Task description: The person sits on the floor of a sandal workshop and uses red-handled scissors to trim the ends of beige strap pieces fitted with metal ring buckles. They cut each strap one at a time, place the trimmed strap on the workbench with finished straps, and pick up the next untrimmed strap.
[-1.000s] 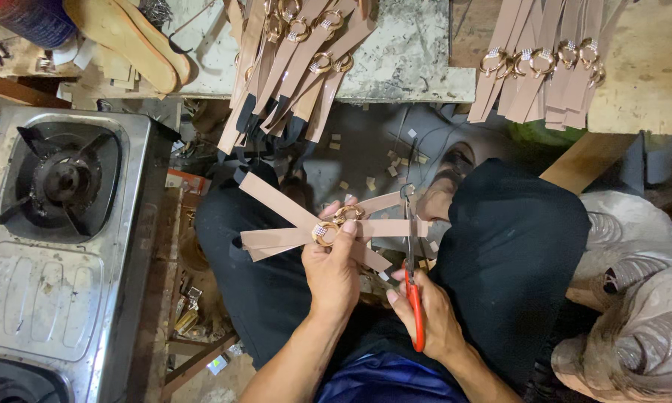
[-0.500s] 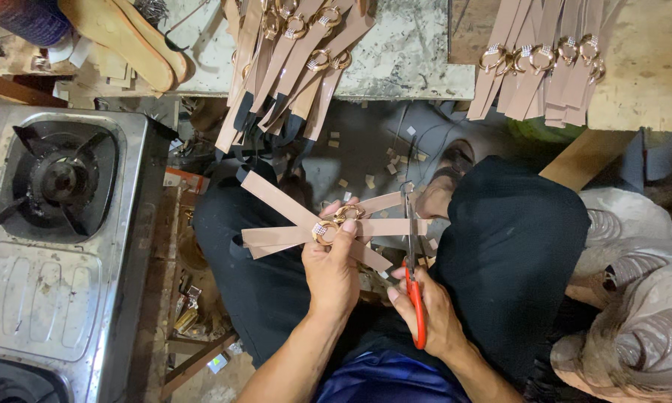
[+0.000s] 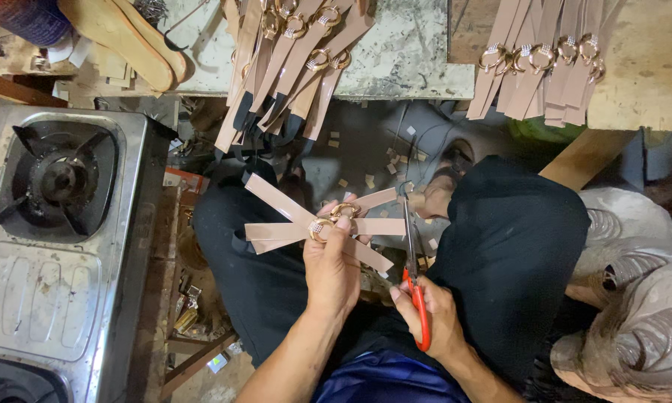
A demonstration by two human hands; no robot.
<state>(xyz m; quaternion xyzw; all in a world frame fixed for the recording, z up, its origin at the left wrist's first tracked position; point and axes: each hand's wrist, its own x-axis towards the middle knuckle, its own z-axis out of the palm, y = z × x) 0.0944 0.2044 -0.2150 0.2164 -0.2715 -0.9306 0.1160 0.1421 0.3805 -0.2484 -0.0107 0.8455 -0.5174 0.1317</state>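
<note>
Trimming step: left hand [image 3: 330, 269] clamps crossed straps [image 3: 317, 224]; right hand [image 3: 433, 317] grips scissors [image 3: 412, 261], blades at strap ends, needing alignment.

We saw soft, even light from above, brightest on the pale counter [image 3: 403, 52] and on the steel gas stove [image 3: 60, 261], which carried a dull sheen. The floor under the counter lay in deep shadow. Focus was sharp at centre; the edges bent slightly and looked softer.
</note>
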